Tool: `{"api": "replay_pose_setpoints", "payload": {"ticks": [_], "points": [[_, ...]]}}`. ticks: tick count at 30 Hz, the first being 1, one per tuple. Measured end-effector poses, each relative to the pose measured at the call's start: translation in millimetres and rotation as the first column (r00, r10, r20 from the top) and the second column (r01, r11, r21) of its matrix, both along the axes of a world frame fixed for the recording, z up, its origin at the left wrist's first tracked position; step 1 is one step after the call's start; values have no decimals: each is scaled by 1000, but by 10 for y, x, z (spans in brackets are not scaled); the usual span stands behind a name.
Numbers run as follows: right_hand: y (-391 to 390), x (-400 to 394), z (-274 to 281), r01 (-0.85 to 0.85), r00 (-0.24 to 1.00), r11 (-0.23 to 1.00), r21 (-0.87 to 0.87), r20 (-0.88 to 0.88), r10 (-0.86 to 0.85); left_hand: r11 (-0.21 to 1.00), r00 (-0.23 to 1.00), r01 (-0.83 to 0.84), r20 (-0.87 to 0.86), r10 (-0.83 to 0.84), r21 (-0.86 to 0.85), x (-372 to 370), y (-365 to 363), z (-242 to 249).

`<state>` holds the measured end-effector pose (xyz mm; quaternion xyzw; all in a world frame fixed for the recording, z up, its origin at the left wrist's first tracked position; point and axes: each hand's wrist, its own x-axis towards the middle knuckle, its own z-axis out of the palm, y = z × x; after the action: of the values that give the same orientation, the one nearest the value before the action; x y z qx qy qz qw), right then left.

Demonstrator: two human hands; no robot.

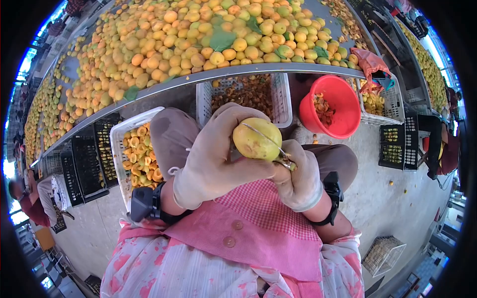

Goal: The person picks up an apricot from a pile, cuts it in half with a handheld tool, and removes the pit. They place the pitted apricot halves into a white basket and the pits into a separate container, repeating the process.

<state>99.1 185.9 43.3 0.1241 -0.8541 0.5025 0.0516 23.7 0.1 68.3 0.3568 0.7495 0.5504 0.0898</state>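
Gloved in pale fabric, my left hand is closed around a yellow-green apricot held up in front of my lap. My right hand, in a similar glove, grips a small knife by its handle. The knife's thin blade lies along the apricot's upper side, where a straight line runs across the skin. My hands meet just below the fruit. Most of the knife handle is hidden in my right fingers.
A metal-edged table heaped with apricots spans the front. Below it are a white crate of halved apricots, a white crate of brown pieces and a red bucket. Black crates stand left; a person sits beyond.
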Motion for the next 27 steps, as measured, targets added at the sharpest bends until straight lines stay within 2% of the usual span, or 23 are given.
{"api": "replay_pose_setpoints", "payload": {"ticks": [1,2,3,6,7,8,9,11,12,13,14,15,17,18,19,20,21,22,23,24,25,26,27], "points": [[-28,5,-60,6,999,998,-58,-51,-9,965,917,-36,393,-71,260,55,38,-2],[-50,4,-96,8,995,993,-117,-100,-20,869,686,-173,689,-232,464,108,68,-5],[-62,-4,-107,6,995,993,-120,-100,-19,869,687,-175,689,-229,462,153,92,-34],[-53,-9,-94,9,994,997,-82,-110,-17,755,593,-298,733,-333,584,177,92,-99],[-11,-7,-35,-25,997,999,-48,-70,21,902,861,-87,487,-146,424,82,30,-82],[21,-6,7,-58,998,998,-16,-28,58,987,992,32,112,-50,157,2,-19,-69],[43,-18,25,-55,998,998,-16,-25,55,987,992,34,115,-52,157,-48,-46,-61],[80,-52,43,-70,997,993,93,-17,72,991,991,133,-29,-133,-13,-97,-70,-60],[62,-43,21,-70,997,993,95,-19,72,991,991,133,-32,-133,-11,-66,-49,-73],[16,-36,-28,-32,997,999,36,-71,34,981,960,69,254,-114,179,-7,-13,-101],[-25,-31,-61,2,993,1000,-27,-118,-6,941,844,-49,518,-141,336,55,18,-118],[-50,-31,-68,1,993,1000,-29,-118,-4,941,844,-50,518,-139,334,121,56,-118],[-81,-21,-78,37,985,999,-19,-166,-40,784,570,-270,749,-338,559,231,115,-121],[-85,-5,-72,36,986,999,-19,-164,-38,784,569,-272,750,-337,558,216,83,-119],[-82,5,-53,57,987,998,5,-151,-55,907,770,-160,624,-132,390,169,26,-107],[-72,6,-32,79,987,996,30,-140,-74,980,917,-105,398,28,172,118,-18,-87],[-52,-5,-12,82,987,996,31,-140,-77,980,917,-101,398,24,173,69,-41,-21],[-23,-19,11,72,993,993,90,-100,-63,996,995,-86,43,87,-32,20,-55,84],[-6,-21,24,56,997,987,148,-57,-48,963,944,-144,-322,66,-226,4,-57,137],[-12,-20,16,55,997,987,149,-59,-47,964,944,-146,-323,68,-224,28,-37,88],[-31,-21,-1,56,998,995,81,-28,-54,992,974,-68,224,42,110,71,0,-6],[-58,-27,-25,60,998,998,9,2,-60,891,728,-166,662,-178,422,98,27,-70],[-94,-23,-55,60,998,998,8,1,-60,892,729,-165,661,-177,421,116,40,-96]]}}
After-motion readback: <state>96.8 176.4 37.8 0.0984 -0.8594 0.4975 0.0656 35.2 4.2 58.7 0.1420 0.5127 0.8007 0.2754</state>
